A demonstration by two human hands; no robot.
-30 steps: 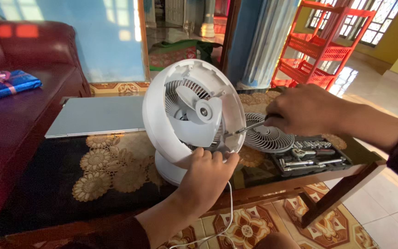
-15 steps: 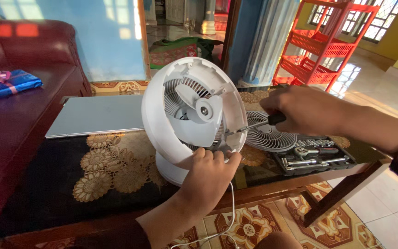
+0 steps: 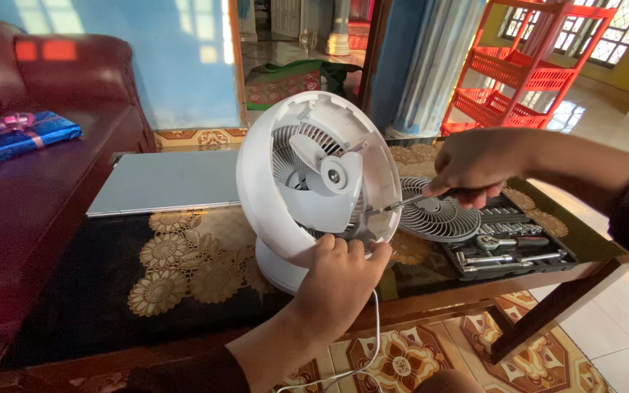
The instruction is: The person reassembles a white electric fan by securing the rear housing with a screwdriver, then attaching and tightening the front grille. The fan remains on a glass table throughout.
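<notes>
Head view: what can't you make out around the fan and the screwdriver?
- Screwdriver handle: hidden inside the right hand.
- Tip and screw: too small against the fan rim.
- Fan base: partly behind the left hand.
- Cord: cut off by the bottom edge.
- Tool case: far end under the right hand.

So it's a low glass-top coffee table with a wood frame and tan crochet doilies spread over it. Sitting right on it: a white round fan, a silver closed laptop at the back, a detached fan grille, and an open socket tool case just beside that grille
</notes>
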